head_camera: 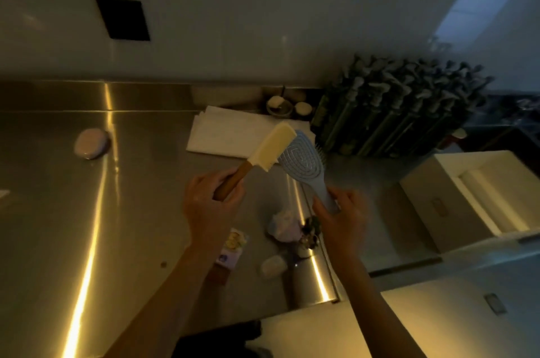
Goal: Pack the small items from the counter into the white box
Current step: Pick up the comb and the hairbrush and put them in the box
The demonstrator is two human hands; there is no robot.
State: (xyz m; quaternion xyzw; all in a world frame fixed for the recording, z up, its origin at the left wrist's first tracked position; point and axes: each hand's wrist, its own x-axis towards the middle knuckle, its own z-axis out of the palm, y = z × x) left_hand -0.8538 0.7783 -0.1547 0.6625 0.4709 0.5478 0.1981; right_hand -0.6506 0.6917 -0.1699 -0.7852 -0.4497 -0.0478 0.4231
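My left hand (209,200) grips the wooden handle of a cream comb (271,149), held up over the steel counter (58,211). In my right hand (342,217) is the handle of a pale blue vented hairbrush (304,160), its head touching the comb's head. The open white box (455,197) stands on the counter to the right, with a white roll inside. Below my hands lie small items: a crumpled pale pouch (283,224), a small card packet (232,248), a white oval piece (273,265) and a dark beaded trinket (311,230).
A lilac oval soap (91,143) lies far left. Folded white paper (233,131) sits behind the hands, with small bowls (279,106) at the wall. A dense block of dark pump bottles (400,112) stands at the back right. A white lid or surface (350,328) lies near the front.
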